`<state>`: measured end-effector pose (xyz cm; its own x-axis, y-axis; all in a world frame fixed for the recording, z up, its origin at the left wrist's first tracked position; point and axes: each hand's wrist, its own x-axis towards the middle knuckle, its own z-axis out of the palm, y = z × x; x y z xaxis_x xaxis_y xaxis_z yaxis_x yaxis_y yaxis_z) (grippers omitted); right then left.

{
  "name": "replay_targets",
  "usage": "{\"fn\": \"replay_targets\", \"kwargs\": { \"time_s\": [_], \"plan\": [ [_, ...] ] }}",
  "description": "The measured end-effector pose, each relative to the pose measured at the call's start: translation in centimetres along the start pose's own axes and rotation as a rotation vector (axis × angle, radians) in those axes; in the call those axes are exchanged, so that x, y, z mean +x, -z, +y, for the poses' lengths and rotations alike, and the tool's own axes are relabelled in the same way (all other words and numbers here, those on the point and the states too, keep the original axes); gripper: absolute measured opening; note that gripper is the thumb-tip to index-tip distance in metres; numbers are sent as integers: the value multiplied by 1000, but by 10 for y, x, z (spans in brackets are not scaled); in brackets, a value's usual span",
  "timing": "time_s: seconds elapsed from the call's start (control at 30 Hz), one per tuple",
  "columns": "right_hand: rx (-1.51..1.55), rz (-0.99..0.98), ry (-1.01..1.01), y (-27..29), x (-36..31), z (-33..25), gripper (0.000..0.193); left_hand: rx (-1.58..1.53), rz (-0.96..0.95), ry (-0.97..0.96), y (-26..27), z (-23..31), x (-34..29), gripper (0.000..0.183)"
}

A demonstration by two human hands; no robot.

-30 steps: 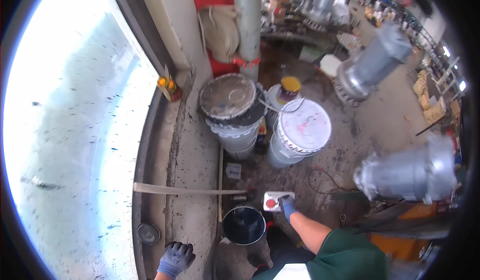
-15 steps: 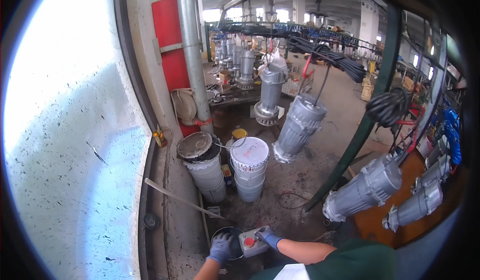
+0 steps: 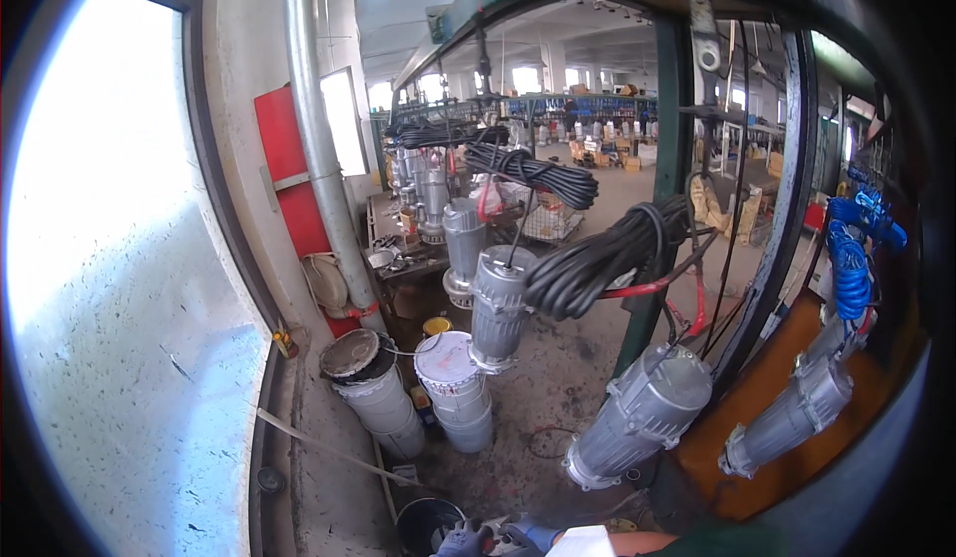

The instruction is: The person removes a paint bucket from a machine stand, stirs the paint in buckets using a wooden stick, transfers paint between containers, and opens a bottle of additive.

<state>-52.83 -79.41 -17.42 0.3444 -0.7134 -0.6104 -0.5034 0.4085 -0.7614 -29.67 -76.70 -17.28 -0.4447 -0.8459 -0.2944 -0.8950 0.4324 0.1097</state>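
Both hands wear grey-blue gloves and meet at the lower edge of the head view. My left hand is closed at a red cap, just right of a dark bucket. Close beside it, my right hand grips the pale can under that cap. Most of the can is hidden by the gloves and the picture's edge. The bucket stands on the floor with its mouth up; a dark interior shows.
Two stacks of white buckets, left and right, stand ahead. Grey motor-like pumps hang from a green frame with coiled black cables. A pole leans by the spattered window.
The view has tilted up, so hands and bucket sit lower. My left hand has moved from over the bucket to the can's red cap. The hanging pumps appear shifted.
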Motion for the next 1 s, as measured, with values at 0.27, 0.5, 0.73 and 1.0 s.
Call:
{"fn": "replay_targets", "kwargs": {
  "time_s": [0.27, 0.5, 0.73, 1.0],
  "plan": [
    [-75, -26, -52, 77, -68, -3, 31, -210, 52, -25, 99, 129, -6, 77],
    [-166, -179, -292, 78, -41, 53, 32, -324, 289, 100, 70, 174, -27, 39],
    [-116, -330, -274, 49, -57, 49, 21, -598, 394, 549, 31, 238, -95, 34],
    [-427, -738, -231, -49, -124, 23, 24, -754, 375, 1016, 4, 318, -197, 28]
  ]
}}
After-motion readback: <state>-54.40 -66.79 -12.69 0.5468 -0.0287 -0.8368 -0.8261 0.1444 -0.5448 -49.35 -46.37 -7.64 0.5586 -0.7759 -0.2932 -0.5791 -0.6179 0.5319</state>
